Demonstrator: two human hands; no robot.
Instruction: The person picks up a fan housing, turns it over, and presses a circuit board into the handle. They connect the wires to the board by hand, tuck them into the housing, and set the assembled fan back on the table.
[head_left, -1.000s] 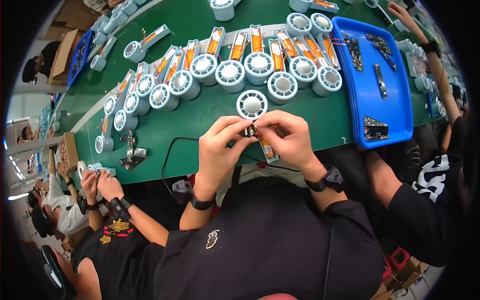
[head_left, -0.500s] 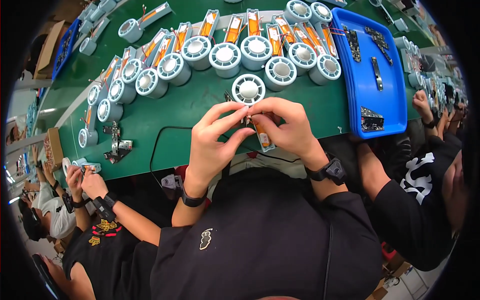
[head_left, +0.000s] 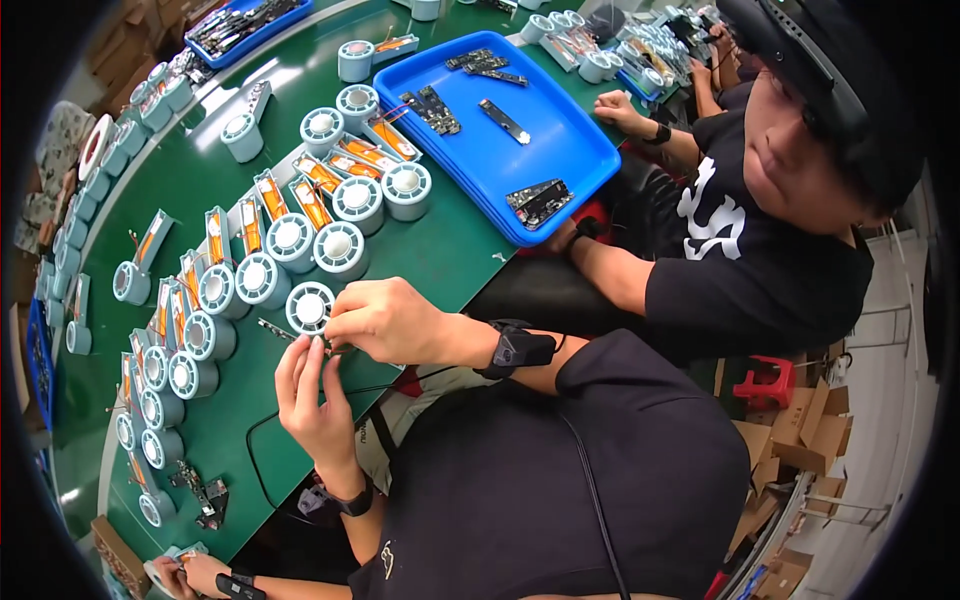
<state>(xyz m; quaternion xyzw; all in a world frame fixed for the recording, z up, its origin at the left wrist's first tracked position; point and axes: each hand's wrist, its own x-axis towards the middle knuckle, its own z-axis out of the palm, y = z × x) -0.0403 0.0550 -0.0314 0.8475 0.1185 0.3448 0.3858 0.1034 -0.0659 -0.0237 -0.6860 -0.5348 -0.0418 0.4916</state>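
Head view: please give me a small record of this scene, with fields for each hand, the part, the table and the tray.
left hand: fingers up, pinching a small part
right hand: meets the left hand over the part
part: thin dark strip, next to a round fan unit
table: green, rows of round fan units with orange strips
tray: blue, holds a few dark circuit boards
neighbour: a person in black sits beside the tray

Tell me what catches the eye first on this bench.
The rows of round white fan units with orange strips curve along the green table. Upper middle, a blue tray holds dark circuit boards. At centre, the left hand and right hand pinch a small part together beside one fan unit.
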